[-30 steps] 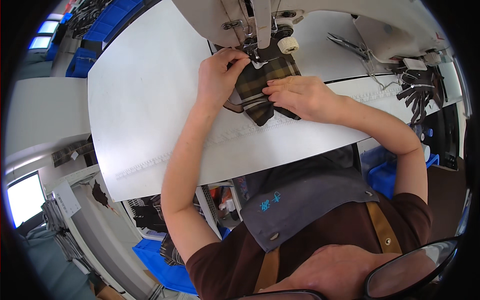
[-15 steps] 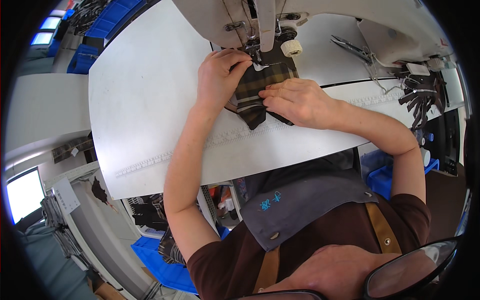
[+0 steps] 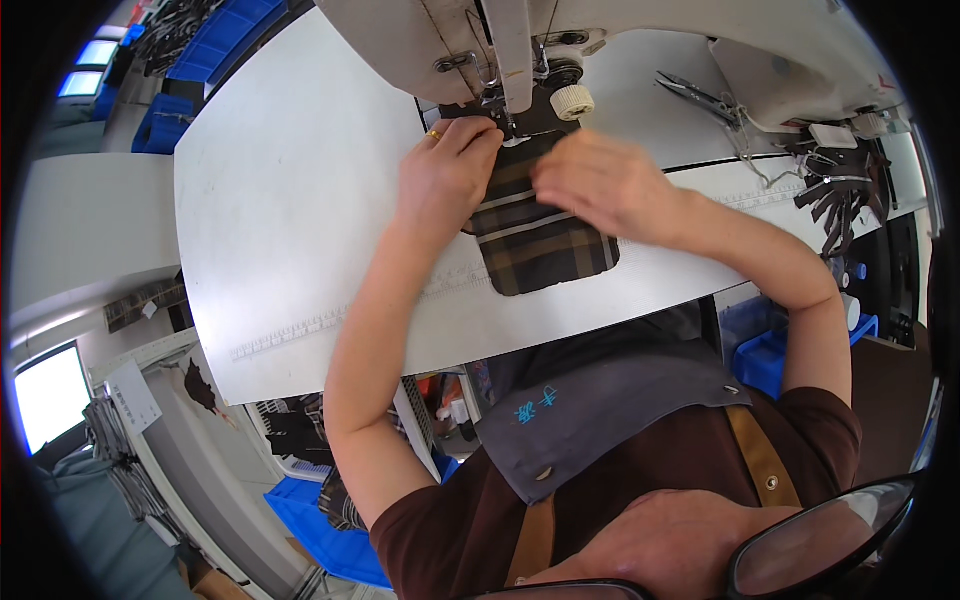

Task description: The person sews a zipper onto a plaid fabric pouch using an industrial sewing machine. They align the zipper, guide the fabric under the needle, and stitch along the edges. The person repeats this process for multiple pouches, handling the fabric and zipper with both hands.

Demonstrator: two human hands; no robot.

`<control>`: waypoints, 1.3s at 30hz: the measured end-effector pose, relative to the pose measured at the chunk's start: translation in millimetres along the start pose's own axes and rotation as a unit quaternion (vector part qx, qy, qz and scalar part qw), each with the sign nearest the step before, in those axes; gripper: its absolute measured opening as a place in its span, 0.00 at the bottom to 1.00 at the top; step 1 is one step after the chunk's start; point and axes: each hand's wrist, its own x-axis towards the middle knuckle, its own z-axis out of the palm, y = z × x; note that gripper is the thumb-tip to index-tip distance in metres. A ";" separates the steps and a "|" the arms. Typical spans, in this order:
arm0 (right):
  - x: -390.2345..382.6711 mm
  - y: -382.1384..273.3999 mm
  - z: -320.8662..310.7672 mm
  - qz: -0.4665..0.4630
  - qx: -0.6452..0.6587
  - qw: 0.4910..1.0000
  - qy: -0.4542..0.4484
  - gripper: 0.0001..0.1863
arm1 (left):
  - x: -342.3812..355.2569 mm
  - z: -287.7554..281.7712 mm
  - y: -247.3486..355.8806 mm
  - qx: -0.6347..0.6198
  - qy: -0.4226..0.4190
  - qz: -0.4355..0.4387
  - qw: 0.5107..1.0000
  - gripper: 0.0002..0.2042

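A dark brown plaid fabric piece with rounded lower corners lies flat on the white table, its far end under the presser foot of a sewing machine. My left hand is closed at the fabric's left edge, thumb and forefinger pinched right beside the foot. A ring shows on one of its fingers. Over the right side of the fabric is my right hand, smeared by motion; whether its fingers touch the cloth is unclear. The needle point is too small to make out.
A ruler scale runs along the table's near part. Thread snips lie right of the machine head, near a bundle of dark strips with a zipper. Blue bins stand below the table, with plaid pieces by the left one.
The fabric's near end, bunched up before, now lies spread flat toward me. My right hand has lifted and shifted slightly away from me. My left hand stays by the presser foot.
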 end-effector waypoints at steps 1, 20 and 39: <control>8.2 10.2 -1.3 0.012 -0.022 1.000 0.014 0.13 | -0.7 -1.4 2.6 -0.004 0.001 -0.003 1.000 0.06; 14.1 38.3 9.0 0.012 -0.097 0.995 -0.021 0.20 | -2.8 7.3 -0.6 -0.043 0.038 -0.036 0.998 0.06; 17.6 46.8 13.2 0.037 -0.136 0.990 -0.024 0.22 | 7.0 10.6 -13.2 -0.094 0.050 -0.102 0.989 0.05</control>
